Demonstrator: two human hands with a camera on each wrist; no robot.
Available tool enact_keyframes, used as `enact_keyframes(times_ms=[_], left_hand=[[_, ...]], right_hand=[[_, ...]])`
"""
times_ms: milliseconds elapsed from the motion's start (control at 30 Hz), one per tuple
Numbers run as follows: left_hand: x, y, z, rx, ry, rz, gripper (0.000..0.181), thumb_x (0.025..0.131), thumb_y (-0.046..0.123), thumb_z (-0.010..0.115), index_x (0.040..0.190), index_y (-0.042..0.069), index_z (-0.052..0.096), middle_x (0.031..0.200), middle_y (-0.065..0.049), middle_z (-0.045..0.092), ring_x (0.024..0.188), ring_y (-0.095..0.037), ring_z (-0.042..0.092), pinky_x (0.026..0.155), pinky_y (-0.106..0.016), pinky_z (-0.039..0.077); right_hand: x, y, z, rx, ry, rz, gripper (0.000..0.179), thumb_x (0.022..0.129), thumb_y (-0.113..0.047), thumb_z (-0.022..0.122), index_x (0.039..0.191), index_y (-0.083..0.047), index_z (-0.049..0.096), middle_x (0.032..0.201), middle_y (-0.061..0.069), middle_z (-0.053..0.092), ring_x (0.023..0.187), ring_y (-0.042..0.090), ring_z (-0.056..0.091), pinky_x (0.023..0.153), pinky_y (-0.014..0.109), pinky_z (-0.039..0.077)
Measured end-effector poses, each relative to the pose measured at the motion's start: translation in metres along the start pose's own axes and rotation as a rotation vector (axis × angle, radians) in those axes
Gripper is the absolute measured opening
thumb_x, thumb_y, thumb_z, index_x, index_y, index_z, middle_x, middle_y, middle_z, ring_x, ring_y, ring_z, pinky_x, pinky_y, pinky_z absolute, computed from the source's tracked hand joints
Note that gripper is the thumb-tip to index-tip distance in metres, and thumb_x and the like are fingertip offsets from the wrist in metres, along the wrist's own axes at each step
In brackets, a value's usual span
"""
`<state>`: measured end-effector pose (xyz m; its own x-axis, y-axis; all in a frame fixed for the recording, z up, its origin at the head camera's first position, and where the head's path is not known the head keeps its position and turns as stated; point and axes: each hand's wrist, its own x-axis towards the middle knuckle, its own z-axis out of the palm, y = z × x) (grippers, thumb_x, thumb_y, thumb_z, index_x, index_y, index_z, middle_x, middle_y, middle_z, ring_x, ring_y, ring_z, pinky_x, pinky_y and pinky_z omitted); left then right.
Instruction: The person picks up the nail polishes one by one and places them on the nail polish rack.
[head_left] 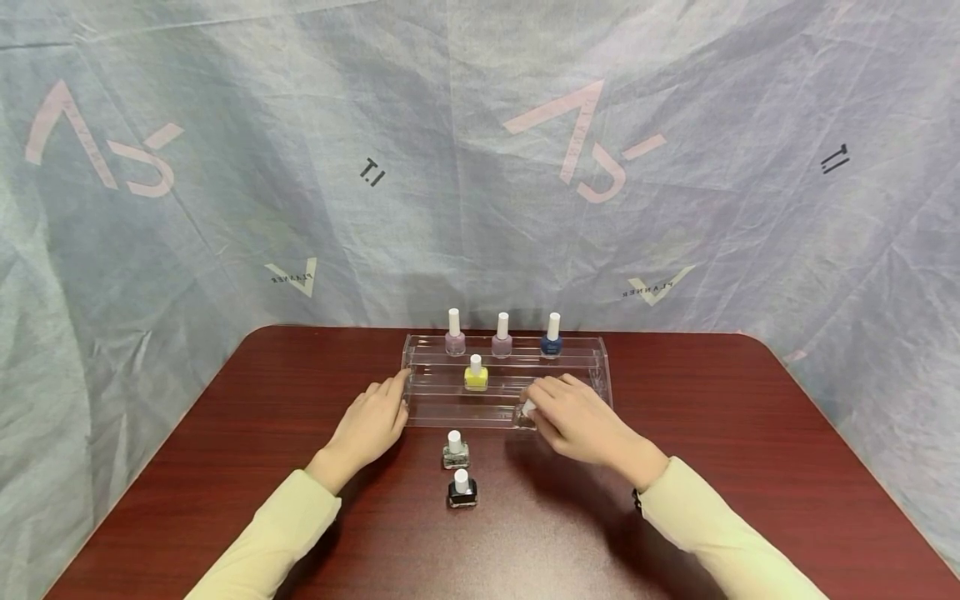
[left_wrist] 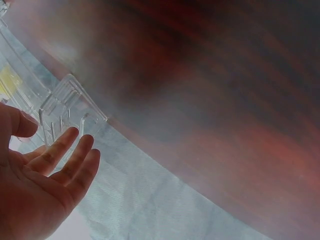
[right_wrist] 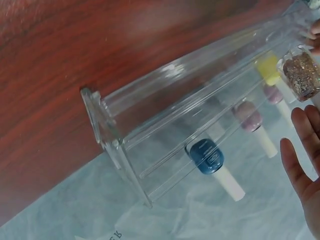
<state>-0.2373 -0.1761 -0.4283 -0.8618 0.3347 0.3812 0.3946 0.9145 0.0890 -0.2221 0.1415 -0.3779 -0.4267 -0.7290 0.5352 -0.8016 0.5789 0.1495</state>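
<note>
A clear stepped rack (head_left: 450, 411) stands on the table, its left end touched by my left hand (head_left: 369, 422). In the left wrist view the fingers (left_wrist: 75, 165) are loosely extended beside the rack's end panel (left_wrist: 70, 102). My right hand (head_left: 581, 419) pinches a nail polish bottle by its white cap, over the front step. Brown glitter shows in this bottle (right_wrist: 301, 74) in the right wrist view. A yellow nail polish (head_left: 476, 377) stands on the middle step. Two pale purple nail polishes (head_left: 455, 342) and a dark blue one (head_left: 551, 343) stand upright on the top step.
Between my arms, a silvery glitter nail polish (head_left: 455, 452) and a black one (head_left: 462, 492) stand on the dark red table (head_left: 697, 400) in front of the rack. A grey cloth (head_left: 420, 233) hangs behind the table's far edge.
</note>
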Motion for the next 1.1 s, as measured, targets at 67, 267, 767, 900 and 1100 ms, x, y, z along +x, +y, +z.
enact_keyframes(times_ms=[67, 267, 767, 900, 1100], left_hand=[[0.0, 0.0, 0.0, 0.001, 0.0, -0.001, 0.049, 0.089, 0.016, 0.049, 0.135, 0.003, 0.039, 0.116, -0.014, 0.06, 0.101, -0.031, 0.057, 0.081, -0.044, 0.047], [-0.001, 0.0, 0.0, 0.001, 0.001, 0.001, 0.049, 0.089, 0.015, 0.05, 0.135, 0.003, 0.039, 0.115, -0.014, 0.06, 0.1, -0.031, 0.057, 0.081, -0.043, 0.048], [-0.001, 0.001, -0.001, 0.001, -0.009, -0.006, 0.049, 0.089, 0.016, 0.049, 0.136, 0.004, 0.038, 0.117, -0.013, 0.059, 0.102, -0.031, 0.057, 0.082, -0.044, 0.047], [-0.001, 0.001, -0.001, 0.001, -0.014, -0.008, 0.049, 0.089, 0.016, 0.049, 0.136, 0.004, 0.038, 0.117, -0.014, 0.059, 0.103, -0.031, 0.056, 0.082, -0.044, 0.047], [0.0, -0.001, 0.001, -0.001, -0.013, -0.01, 0.049, 0.09, 0.017, 0.048, 0.136, 0.004, 0.038, 0.116, -0.014, 0.059, 0.102, -0.031, 0.056, 0.083, -0.045, 0.047]], right_hand=[[0.002, 0.003, 0.0, -0.004, 0.0, 0.005, 0.011, 0.079, -0.012, 0.059, 0.09, -0.014, 0.054, 0.077, -0.006, 0.051, 0.07, 0.011, 0.049, 0.062, 0.026, 0.034], [0.006, 0.011, 0.0, -0.002, 0.001, 0.022, 0.013, 0.08, -0.011, 0.058, 0.092, -0.011, 0.056, 0.08, -0.004, 0.054, 0.074, 0.012, 0.053, 0.064, 0.028, 0.037], [0.007, 0.026, 0.005, 0.0, 0.02, 0.062, 0.015, 0.08, -0.011, 0.059, 0.095, -0.009, 0.058, 0.086, -0.002, 0.057, 0.077, 0.014, 0.055, 0.065, 0.029, 0.038], [0.009, 0.03, 0.004, -0.011, 0.023, 0.065, 0.016, 0.08, -0.009, 0.057, 0.096, -0.009, 0.058, 0.085, -0.002, 0.056, 0.076, 0.014, 0.054, 0.065, 0.029, 0.038], [0.012, 0.035, 0.005, -0.011, 0.051, 0.08, 0.014, 0.082, -0.009, 0.058, 0.095, -0.009, 0.058, 0.084, -0.001, 0.057, 0.074, 0.013, 0.053, 0.063, 0.028, 0.037]])
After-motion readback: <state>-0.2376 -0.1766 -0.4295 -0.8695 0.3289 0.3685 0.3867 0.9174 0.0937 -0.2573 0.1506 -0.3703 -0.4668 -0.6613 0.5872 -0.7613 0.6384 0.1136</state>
